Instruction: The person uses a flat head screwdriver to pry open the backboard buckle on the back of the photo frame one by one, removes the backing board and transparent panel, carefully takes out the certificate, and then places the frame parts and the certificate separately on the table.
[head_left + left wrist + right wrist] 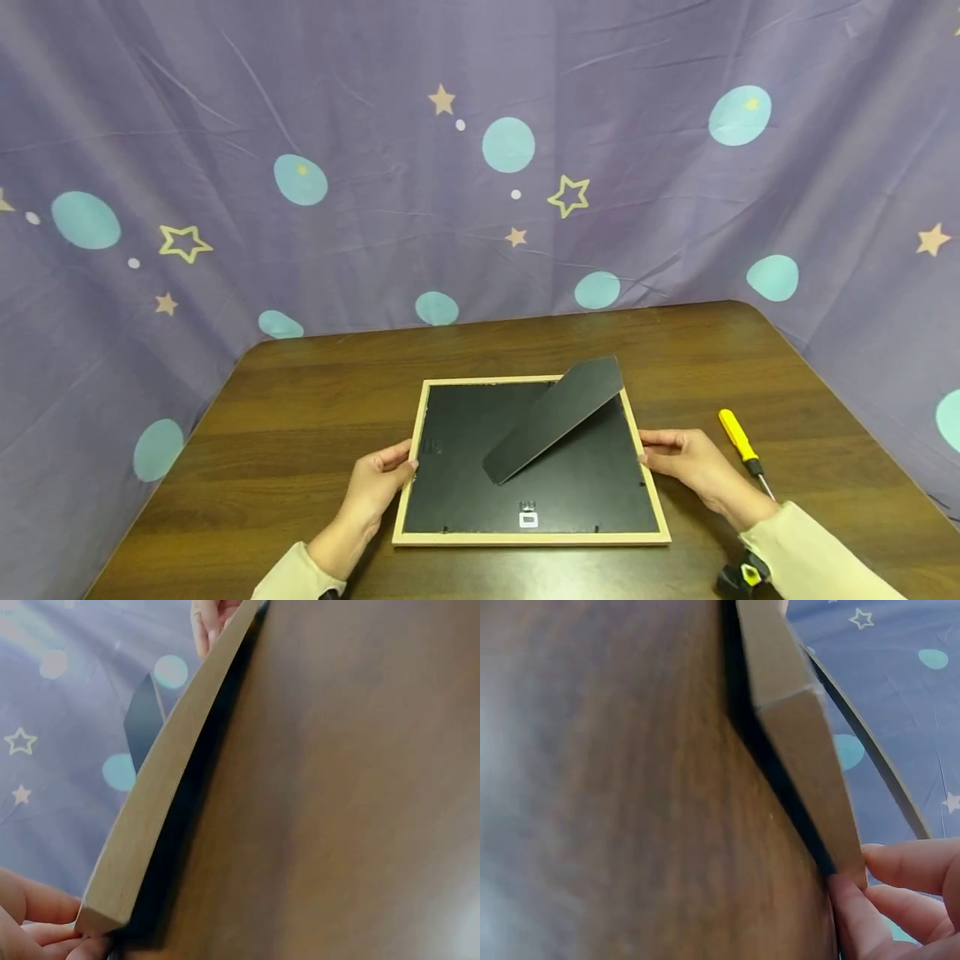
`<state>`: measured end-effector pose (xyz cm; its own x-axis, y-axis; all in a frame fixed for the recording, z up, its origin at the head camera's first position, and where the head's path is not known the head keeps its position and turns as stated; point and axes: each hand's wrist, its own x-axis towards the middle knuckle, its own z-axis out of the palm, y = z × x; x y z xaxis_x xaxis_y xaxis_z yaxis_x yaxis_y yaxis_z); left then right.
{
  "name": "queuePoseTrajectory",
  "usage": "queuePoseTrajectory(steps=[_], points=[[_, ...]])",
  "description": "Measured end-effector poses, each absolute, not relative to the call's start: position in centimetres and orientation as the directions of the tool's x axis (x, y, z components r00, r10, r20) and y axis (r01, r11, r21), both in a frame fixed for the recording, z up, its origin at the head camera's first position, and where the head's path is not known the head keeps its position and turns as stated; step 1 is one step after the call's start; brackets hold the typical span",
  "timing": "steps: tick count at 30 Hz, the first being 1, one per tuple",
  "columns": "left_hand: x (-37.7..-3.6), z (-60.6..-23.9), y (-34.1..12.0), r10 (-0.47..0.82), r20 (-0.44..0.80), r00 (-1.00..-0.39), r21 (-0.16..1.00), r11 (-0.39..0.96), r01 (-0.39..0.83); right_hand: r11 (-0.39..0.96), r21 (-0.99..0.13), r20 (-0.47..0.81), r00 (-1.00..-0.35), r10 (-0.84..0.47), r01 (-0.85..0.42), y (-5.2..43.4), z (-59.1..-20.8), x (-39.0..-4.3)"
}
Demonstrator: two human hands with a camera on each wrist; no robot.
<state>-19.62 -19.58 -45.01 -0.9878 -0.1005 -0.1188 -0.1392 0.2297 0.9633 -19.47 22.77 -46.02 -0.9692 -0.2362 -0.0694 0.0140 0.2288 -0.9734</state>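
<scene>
Picture frame, face-down on worktop, stand raised; left hand and right hand pinch its sides; backing still fitted; screwdriver right of frame, untouched.

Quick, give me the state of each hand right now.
Left hand: gripping the left edge of the picture frame, which lies face down on the table.
Right hand: gripping the frame's right edge.
</scene>
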Motion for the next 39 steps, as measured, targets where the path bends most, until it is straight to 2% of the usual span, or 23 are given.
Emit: queuePoseTrajectory(steps=[14, 18, 24, 27, 33, 39], points=[[-16.4, -45.2, -19.5, -0.071, -0.088, -0.994, 0.961, 0.256, -0.103, 0.214, -0.977, -0.066, -0.950, -0.304, 0.000, 23.2, -45.9, -18.4], [-16.7, -45.3, -19.7, -0.091, -0.108, -0.990, 0.957, 0.259, -0.128, 0.156, -0.988, -0.059, -0.939, -0.340, 0.006, 23.6, -45.9, -18.7], [-16.7, -45.5, -19.8, -0.095, -0.137, -0.986, 0.956, 0.247, -0.156, -0.003, -0.996, -0.080, -0.899, -0.431, 0.089, 24.5, -46.0, -20.3], [-16.3, -45.6, -19.8, -0.094, -0.142, -0.985, 0.960, 0.231, -0.160, -0.039, -0.992, -0.092, -0.894, -0.439, 0.122, 24.6, -45.8, -21.5], [-16.0, -45.8, -19.7, -0.063, -0.132, -0.989, 0.977, 0.163, -0.141, 0.037, -0.992, -0.128, -0.924, -0.360, 0.123, 24.0, -45.5, -24.4], [-16.2, -45.8, -19.8, -0.059, -0.116, -0.992, 0.980, 0.156, -0.124, 0.090, -0.993, -0.105, -0.942, -0.317, 0.080, 23.0, -45.5, -27.1]])
